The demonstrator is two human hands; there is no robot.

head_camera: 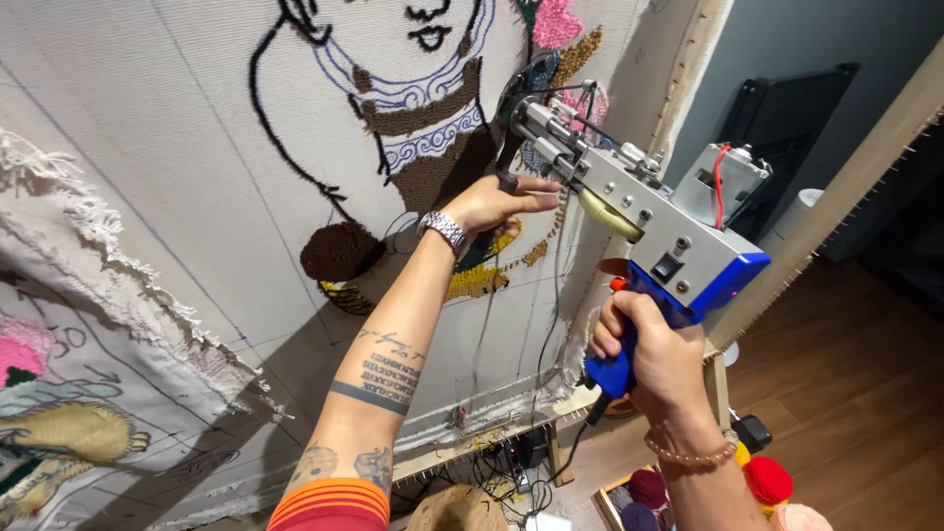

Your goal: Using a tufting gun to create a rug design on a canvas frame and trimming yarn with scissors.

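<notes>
The right hand (649, 344) is closed around the blue grip of a tufting gun (629, 206), which is raised with its needle end against the stretched backing cloth (177, 128). The left hand (497, 202) grips the gun's front handle, fingers wrapped round it, a metal wristwatch (445, 232) on that wrist. The hands are apart, both clamped on the gun. The tip meets the cloth beside brown, yellow and pink tufted patches. Yarn balls (767, 480) lie on the floor below, near the wooden frame (492, 442).
</notes>
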